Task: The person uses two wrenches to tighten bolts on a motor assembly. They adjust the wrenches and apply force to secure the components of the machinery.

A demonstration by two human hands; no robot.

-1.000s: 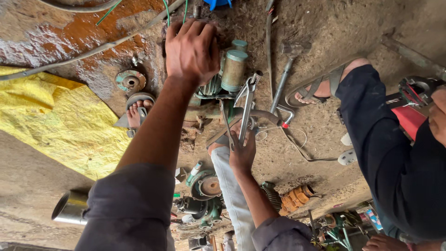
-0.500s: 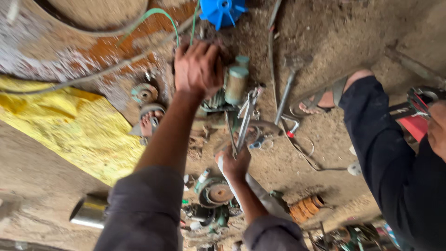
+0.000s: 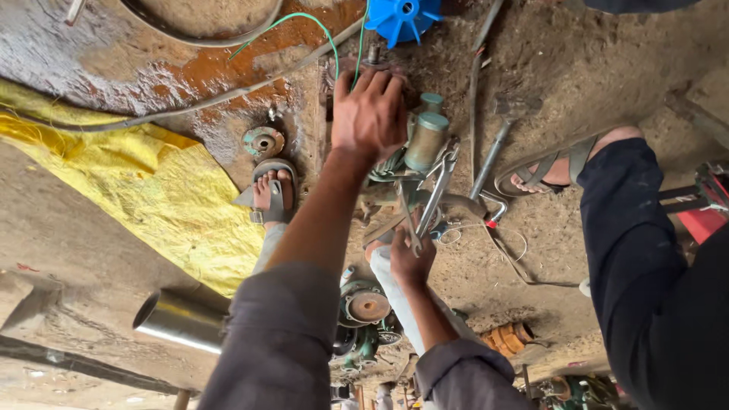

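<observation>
Two green cylinders [image 3: 427, 137] stand beside my left hand [image 3: 368, 114], whose fingers press down on the pump body [image 3: 391, 163]; my right hand [image 3: 410, 262] grips pliers [image 3: 429, 201] tightly.

1. No packages, labels, signs or screens show anywhere in the view.
2. The yellow sheet [image 3: 144, 190] on the ground at left is plain cloth or plastic, with no label visible.

— How many hands are working? 
— Two: left hand [image 3: 370, 114], right hand [image 3: 411, 260]. 
— Sandalled feet? 
— Two: one [image 3: 272, 193], another [image 3: 548, 168]. 
— Fans? 
— One blue fan [image 3: 404, 17], one steel pipe [image 3: 176, 319].
</observation>
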